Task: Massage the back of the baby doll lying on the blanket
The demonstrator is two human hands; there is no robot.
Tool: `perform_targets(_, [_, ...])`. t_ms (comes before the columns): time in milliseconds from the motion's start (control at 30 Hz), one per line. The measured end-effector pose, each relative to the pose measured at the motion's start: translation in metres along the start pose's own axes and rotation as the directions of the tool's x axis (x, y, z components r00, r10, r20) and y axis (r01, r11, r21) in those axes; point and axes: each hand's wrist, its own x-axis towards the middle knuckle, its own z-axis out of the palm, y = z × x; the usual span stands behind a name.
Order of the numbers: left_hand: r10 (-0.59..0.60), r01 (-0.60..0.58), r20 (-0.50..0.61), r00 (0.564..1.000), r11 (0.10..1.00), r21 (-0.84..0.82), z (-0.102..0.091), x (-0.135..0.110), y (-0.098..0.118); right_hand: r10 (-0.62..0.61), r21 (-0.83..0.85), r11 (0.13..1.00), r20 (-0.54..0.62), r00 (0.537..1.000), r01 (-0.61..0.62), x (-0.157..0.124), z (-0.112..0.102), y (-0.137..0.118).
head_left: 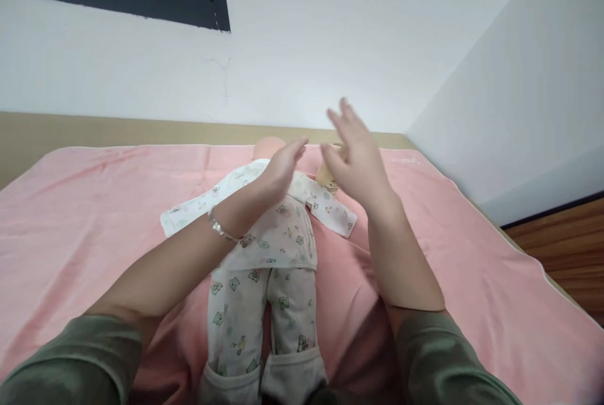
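Note:
A baby doll lies on its back in a white long-sleeved top and matching printed trousers with footed ends. Its rounded head shows at the far end, partly covered by my left hand. That hand is held over the doll's chest, fingers stretched out, with nothing in it. My right hand is raised to the right of the doll, fingers spread and slightly blurred, also bare. Partly behind it is a pale yellow object with dark markings, near the doll's sleeve; its kind is hidden.
A pink cloth with some creases lies under the doll. Beyond its far edge runs a tan surface against a white wall. A dark window frame is at upper left, and brown wood shows at the right.

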Motion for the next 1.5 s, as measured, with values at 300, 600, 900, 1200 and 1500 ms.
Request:
perform_targets(300, [-0.231, 0.348, 0.267, 0.936, 0.470, -0.811, 0.046, 0.026, 0.032, 0.221, -0.018, 0.975, 0.082, 0.972, -0.220, 0.028, 0.052, 0.044])
perform_targets(600, [-0.360, 0.479, 0.367, 0.858, 0.301, -0.825, 0.018, 0.001, 0.040, 0.419, -0.102, 0.905, 0.043, 0.907, -0.414, 0.033, 0.057, 0.030])
perform_targets(900, [-0.415, 0.457, 0.350, 0.840, 0.192, -0.868, -0.037, -0.043, 0.057, 0.600, -0.078, 0.800, 0.067, 0.797, -0.595, 0.042, 0.056, 0.019])
perform_targets(1200, [-0.336, 0.094, 0.027, 0.941, 0.184, -0.979, -0.134, -0.094, 0.093, 0.566, -0.082, 0.821, -0.006, 0.824, -0.565, 0.040, 0.059, 0.020])
perform_targets(1500, [-0.220, 0.086, 0.045, 0.974, 0.181, -0.980, -0.142, -0.107, 0.091, 0.553, -0.068, 0.830, -0.029, 0.833, -0.553, 0.040, 0.063, 0.020])
